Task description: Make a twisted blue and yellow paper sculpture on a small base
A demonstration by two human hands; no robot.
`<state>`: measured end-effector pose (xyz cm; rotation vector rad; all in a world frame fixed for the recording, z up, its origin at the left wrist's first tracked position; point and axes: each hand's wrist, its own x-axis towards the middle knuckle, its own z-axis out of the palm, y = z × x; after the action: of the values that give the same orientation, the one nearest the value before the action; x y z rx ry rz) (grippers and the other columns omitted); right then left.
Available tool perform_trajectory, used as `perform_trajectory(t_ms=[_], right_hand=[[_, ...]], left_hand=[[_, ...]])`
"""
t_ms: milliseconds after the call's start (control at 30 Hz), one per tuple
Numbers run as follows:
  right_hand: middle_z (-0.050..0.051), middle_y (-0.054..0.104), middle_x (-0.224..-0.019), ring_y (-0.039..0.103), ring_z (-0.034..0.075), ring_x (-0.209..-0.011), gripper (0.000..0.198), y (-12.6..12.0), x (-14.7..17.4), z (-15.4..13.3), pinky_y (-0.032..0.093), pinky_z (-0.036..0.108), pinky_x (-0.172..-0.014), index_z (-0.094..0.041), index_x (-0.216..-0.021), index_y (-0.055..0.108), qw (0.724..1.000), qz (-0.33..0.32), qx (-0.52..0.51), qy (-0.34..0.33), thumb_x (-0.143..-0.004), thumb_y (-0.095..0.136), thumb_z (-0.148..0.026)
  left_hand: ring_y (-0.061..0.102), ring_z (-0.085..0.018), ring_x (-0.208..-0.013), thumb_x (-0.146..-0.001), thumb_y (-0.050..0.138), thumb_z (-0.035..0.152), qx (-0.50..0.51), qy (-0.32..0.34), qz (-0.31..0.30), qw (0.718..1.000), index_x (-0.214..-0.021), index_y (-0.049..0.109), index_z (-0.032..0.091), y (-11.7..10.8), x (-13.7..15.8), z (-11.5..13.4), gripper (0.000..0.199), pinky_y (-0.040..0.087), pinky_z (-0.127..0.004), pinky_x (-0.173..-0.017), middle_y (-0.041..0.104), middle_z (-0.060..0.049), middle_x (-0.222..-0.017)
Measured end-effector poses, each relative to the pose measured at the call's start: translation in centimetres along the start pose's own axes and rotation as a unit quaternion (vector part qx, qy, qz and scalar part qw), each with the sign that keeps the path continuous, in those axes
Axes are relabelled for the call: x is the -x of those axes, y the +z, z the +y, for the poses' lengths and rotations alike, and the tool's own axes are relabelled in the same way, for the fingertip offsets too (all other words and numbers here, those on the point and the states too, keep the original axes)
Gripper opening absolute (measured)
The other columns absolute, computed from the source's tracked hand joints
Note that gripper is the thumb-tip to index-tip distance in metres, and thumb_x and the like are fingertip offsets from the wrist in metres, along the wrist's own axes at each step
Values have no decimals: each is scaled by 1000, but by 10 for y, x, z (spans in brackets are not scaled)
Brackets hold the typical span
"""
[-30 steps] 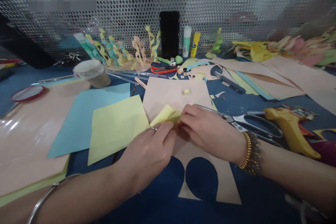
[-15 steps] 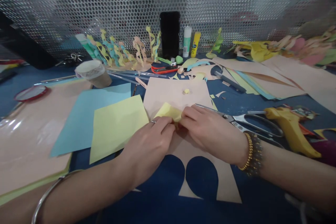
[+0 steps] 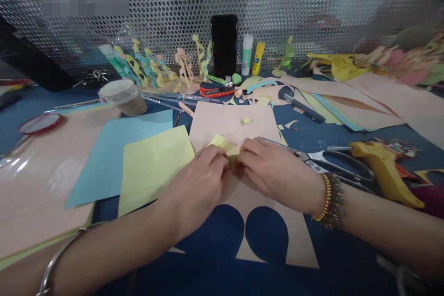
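Both hands meet over a small piece of yellow paper, its edge pinched between the fingertips. My left hand is closed on the paper's left side, a ring on one finger. From the right, my right hand closes on the other side. The fingertips hide most of the paper, so its exact folds cannot be seen. Under the hands lies a pale pink sheet with rounded cut-outs at its near end. A tiny yellow paper bit rests on that sheet, beyond the hands.
Left are a yellow sheet, a blue sheet and a paper cup. Scissors and a yellow glue gun lie right. Behind stand a phone, glue sticks and paper curls; a red cutter lies nearer.
The yellow paper between my fingers shows a smaller, narrower part beyond the hands than before. My left hand has shifted slightly up; the right hand stays nearly in place.
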<state>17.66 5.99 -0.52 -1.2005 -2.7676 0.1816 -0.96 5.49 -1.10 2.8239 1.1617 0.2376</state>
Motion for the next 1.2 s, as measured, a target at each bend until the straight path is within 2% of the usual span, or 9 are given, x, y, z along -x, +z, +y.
perform_trajectory(t_ms=[200,267,367,467,667,967,1200], right_hand=[[7,52,-89,47,20,-81,11,1,-1,0,43,35,-75,-15,-85,57,1000,6,-8,5,-88,46,-14],[7,52,-90,47,20,-82,12,2,-2,0,43,36,-77,-15,-84,57,1000,10,-14,5,-89,46,-17],[8,53,-91,48,20,-84,14,2,-3,1,43,37,-78,-15,-83,57,1000,10,-20,6,-90,46,-20],[8,53,-91,48,20,-84,17,2,-3,1,44,37,-78,-15,-83,57,1000,11,-25,10,-91,44,-21],[8,56,-89,51,20,-86,19,-1,-2,4,45,36,-80,-14,-83,61,998,16,-59,0,-91,44,-19],[9,60,-86,53,20,-84,22,-3,-3,9,46,34,-78,-12,-85,63,997,18,-77,-12,-92,43,-15],[9,58,-86,54,19,-83,21,-3,-4,9,45,33,-79,-12,-85,62,995,22,-97,20,-92,42,-14]], left_hand=[[56,-25,-99,-85,40,7,-82,52,14,995,-104,55,11,2,14,6,25,51,-39,-81,61,-12,-103],[57,-29,-102,-83,41,7,-114,73,39,990,-108,54,9,2,21,14,28,52,-42,-80,61,-15,-107],[59,-31,-101,-82,43,8,-130,96,76,984,-103,57,7,3,27,25,26,53,-43,-79,63,-18,-106],[63,-31,-96,-81,45,10,-134,91,90,983,-97,59,6,6,26,31,21,55,-42,-77,67,-19,-101],[66,-30,-91,-80,49,13,-142,84,102,981,-99,61,6,9,22,30,24,57,-41,-75,68,-19,-100],[65,-31,-94,-80,49,14,-156,71,85,982,-105,60,5,8,19,34,29,56,-42,-77,67,-21,-103],[64,-32,-98,-79,50,12,-162,67,83,981,-106,59,3,9,18,35,30,55,-42,-81,66,-23,-106]])
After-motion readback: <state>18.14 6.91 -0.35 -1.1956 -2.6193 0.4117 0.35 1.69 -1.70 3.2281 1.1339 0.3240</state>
